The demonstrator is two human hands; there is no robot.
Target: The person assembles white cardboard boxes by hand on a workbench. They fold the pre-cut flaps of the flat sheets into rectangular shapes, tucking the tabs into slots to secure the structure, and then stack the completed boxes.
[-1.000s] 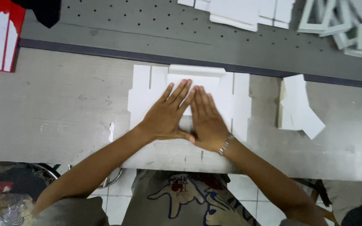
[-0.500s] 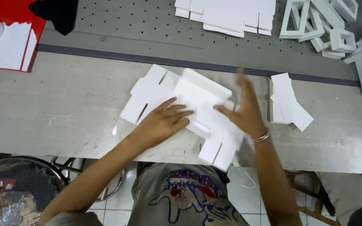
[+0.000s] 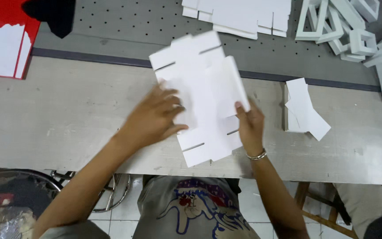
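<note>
White card, die-cut with slits and side flaps, is the thing in hand: the sheet (image 3: pixel 204 95) now lies skewed across the grey tabletop (image 3: pixel 58 119), its far corner reaching over the dark strip onto the perforated board (image 3: pixel 124 22). A second ago it sat square to the edge with both palms pressed flat on its middle; half a second ago it had begun to swing. So the pressing is over and the sheet has been turned, with one long panel now standing up from its centre rather than lying flat, which I take to mean a crease has been made and the next fold line is being brought round.

The left hand (image 3: pixel 153 118) rests on the sheet's near-left part, fingers spread and loosely bent, pinning it rather than gripping. The right hand (image 3: pixel 249 126) has its fingers closed on the raised panel's near corner, thumb against the card, a bracelet (image 3: pixel 257 155) at the wrist.

Just right lies a small pile of white offcuts (image 3: pixel 303 108). Farther back are a stack of flat blanks (image 3: pixel 244 15) and several folded white frames (image 3: pixel 354 26); a red-and-white box (image 3: pixel 1 40) sits far left.
</note>
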